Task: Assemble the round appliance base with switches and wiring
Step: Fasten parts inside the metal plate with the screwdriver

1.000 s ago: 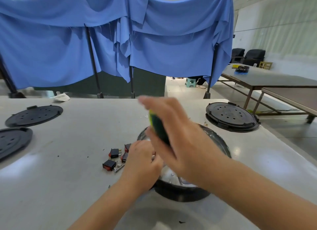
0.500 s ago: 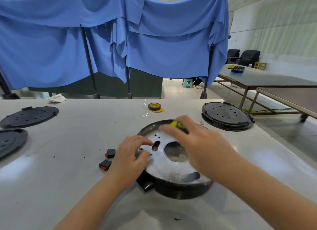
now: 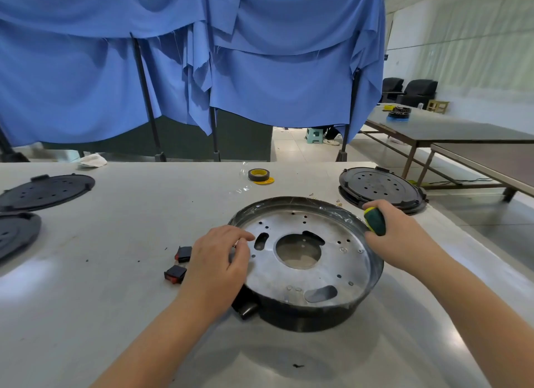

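The round appliance base (image 3: 306,275), a black ring with a perforated silver metal plate inside, lies on the grey table in front of me. My left hand (image 3: 219,260) rests on its left rim, fingers loosely curled over the plate's edge, nothing visibly held. My right hand (image 3: 396,234) grips a screwdriver (image 3: 375,221) with a green and yellow handle at the base's right rim; its shaft is hidden. Two black and red rocker switches (image 3: 175,273) (image 3: 183,253) lie on the table just left of my left hand.
Black round perforated covers lie at the far right (image 3: 381,188) and at the left edge (image 3: 46,191) (image 3: 14,234). A roll of tape (image 3: 259,175) sits behind the base. A crumpled cloth (image 3: 92,160) lies at the back left. Blue curtains hang behind the table.
My right hand swung the screwdriver from over the base's centre out to its right rim. My left hand eased back to the left rim, uncovering the metal plate.
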